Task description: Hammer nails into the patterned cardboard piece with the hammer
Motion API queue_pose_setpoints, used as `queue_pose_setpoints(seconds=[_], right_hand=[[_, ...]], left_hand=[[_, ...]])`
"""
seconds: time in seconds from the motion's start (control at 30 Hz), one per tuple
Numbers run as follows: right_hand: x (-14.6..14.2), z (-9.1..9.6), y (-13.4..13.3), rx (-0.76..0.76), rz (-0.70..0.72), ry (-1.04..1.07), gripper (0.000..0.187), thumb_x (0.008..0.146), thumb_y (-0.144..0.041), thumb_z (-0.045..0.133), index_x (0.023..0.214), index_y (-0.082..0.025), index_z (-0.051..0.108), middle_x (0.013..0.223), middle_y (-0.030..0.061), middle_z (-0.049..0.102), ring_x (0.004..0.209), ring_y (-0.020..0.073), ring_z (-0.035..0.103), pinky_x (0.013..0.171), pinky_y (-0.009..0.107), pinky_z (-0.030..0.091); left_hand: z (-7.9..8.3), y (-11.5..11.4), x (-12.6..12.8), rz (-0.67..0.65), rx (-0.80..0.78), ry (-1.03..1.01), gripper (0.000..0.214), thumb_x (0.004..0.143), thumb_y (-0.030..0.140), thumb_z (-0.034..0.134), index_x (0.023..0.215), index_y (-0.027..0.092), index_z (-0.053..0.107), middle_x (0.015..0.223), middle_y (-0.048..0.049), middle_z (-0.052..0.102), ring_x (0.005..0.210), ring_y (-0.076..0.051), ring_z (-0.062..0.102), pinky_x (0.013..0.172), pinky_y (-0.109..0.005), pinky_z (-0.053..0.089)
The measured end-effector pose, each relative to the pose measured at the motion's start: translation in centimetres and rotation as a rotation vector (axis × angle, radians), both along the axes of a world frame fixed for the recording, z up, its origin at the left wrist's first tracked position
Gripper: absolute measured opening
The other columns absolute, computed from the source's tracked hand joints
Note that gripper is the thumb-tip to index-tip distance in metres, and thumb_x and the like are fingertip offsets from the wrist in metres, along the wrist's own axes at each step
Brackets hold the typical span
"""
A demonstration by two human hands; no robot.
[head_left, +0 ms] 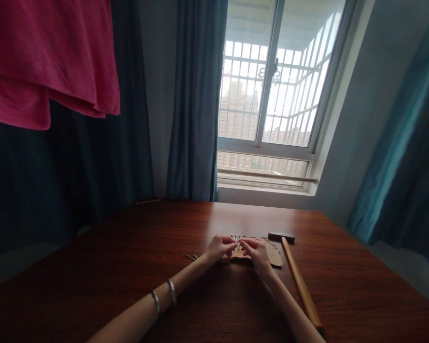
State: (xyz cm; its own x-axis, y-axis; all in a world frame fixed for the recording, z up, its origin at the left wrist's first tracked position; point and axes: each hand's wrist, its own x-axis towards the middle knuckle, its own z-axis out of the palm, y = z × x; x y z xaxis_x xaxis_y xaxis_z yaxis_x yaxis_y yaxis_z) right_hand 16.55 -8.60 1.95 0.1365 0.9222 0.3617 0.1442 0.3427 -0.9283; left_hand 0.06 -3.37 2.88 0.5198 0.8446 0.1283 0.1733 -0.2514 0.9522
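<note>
My left hand point(219, 248) and my right hand point(255, 251) meet over a small tan wooden board point(274, 256) lying on the brown table point(128, 267). Several thin metal nails point(235, 237) stand upright in the board just beyond my fingertips. Both hands have their fingers curled together in a pinch near the nails; what they hold is too small to make out. My left wrist wears two silver bangles point(163, 295). A hammer point(300, 281) with a long wooden handle and dark head lies to the right of the board, its head near the board's far end.
A couple of loose nails point(190, 257) lie on the table left of my left hand. Beyond the table is a window point(271, 95) with blue curtains point(195, 105). Pink cloth point(50, 57) hangs at the upper left.
</note>
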Motion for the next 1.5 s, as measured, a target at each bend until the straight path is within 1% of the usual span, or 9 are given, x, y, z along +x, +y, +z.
queue_pose_setpoints(seconds=[0.13,0.27,0.4,0.6,0.87,1.03,1.13,1.3,1.5], right_hand=[[1.4,0.1,1.3,0.026,-0.115,-0.034,0.040,0.070,-0.049,0.059,0.086,-0.015,0.072,0.076,0.0091,0.070,0.064,0.0188,0.061,0.055,0.030,0.051],[2.0,-0.5,3.3,0.045,-0.167,-0.097,0.040,0.070,-0.049,0.058,0.083,-0.013,0.072,0.071,0.0093,0.070,0.063,0.0192,0.060,0.055,0.030,0.049],[1.5,-1.1,4.5,0.064,-0.177,-0.170,0.038,0.072,-0.047,0.056,0.081,-0.013,0.072,0.071,0.0090,0.070,0.064,0.0196,0.061,0.059,0.030,0.048],[1.1,-1.4,4.1,0.078,-0.170,-0.254,0.035,0.076,-0.043,0.052,0.085,-0.015,0.071,0.081,0.0091,0.071,0.072,0.0202,0.062,0.067,0.031,0.048],[1.1,-1.4,4.0,0.095,-0.184,-0.337,0.031,0.079,-0.037,0.048,0.085,-0.016,0.070,0.082,0.0087,0.069,0.074,0.0193,0.062,0.067,0.029,0.048],[0.9,-1.5,3.8,0.114,-0.186,-0.385,0.026,0.079,-0.032,0.048,0.085,-0.017,0.068,0.081,0.0068,0.068,0.072,0.0172,0.061,0.066,0.027,0.048],[1.0,-1.7,3.8,0.127,-0.195,-0.423,0.021,0.076,-0.026,0.049,0.081,-0.017,0.068,0.078,0.0048,0.065,0.068,0.0156,0.060,0.063,0.025,0.047],[1.2,-2.1,3.9,0.137,-0.203,-0.485,0.018,0.074,-0.020,0.050,0.074,-0.018,0.068,0.077,0.0032,0.061,0.063,0.0130,0.056,0.063,0.024,0.045],[1.2,-2.1,3.7,0.141,-0.185,-0.536,0.017,0.075,-0.023,0.052,0.074,-0.019,0.069,0.081,0.0039,0.061,0.068,0.0134,0.057,0.066,0.024,0.044]], left_hand=[[0.4,2.5,-0.1,0.140,-0.108,-0.278,0.027,0.064,0.032,0.066,0.077,0.009,0.064,0.065,-0.0037,0.062,0.052,-0.010,0.055,0.052,-0.022,0.045],[0.1,4.8,0.5,0.321,-0.298,-0.603,0.015,0.065,0.014,0.060,0.079,0.009,0.061,0.066,-0.0043,0.061,0.056,-0.010,0.057,0.058,-0.022,0.048],[-0.7,5.9,2.1,0.305,-0.403,-0.798,0.015,0.063,0.004,0.053,0.075,0.009,0.059,0.072,-0.0081,0.064,0.065,-0.013,0.062,0.070,-0.027,0.051],[-1.9,6.1,4.2,0.276,-0.496,-0.887,0.008,0.069,0.014,0.053,0.075,0.010,0.058,0.073,-0.0105,0.065,0.071,-0.018,0.064,0.077,-0.032,0.050],[-2.8,6.4,4.1,0.230,-0.448,-0.877,0.016,0.070,0.021,0.053,0.079,0.010,0.059,0.070,-0.0091,0.064,0.068,-0.017,0.062,0.076,-0.033,0.048],[-2.8,6.1,3.8,0.156,-0.390,-0.798,0.029,0.056,0.007,0.047,0.082,0.009,0.060,0.074,-0.0090,0.064,0.071,-0.016,0.060,0.078,-0.033,0.046],[-2.7,5.9,3.4,0.034,-0.337,-0.724,0.041,0.051,0.006,0.045,0.089,0.009,0.060,0.079,-0.0081,0.063,0.076,-0.016,0.059,0.078,-0.032,0.044],[-2.7,6.1,2.9,-0.194,-0.250,-0.525,0.047,0.055,0.009,0.050,0.101,0.012,0.056,0.083,-0.0055,0.062,0.078,-0.016,0.058,0.076,-0.030,0.043],[-2.9,6.3,3.0,-0.169,0.007,-0.180,0.038,0.059,0.018,0.065,0.095,0.013,0.056,0.081,-0.0036,0.062,0.076,-0.016,0.057,0.071,-0.027,0.042]])
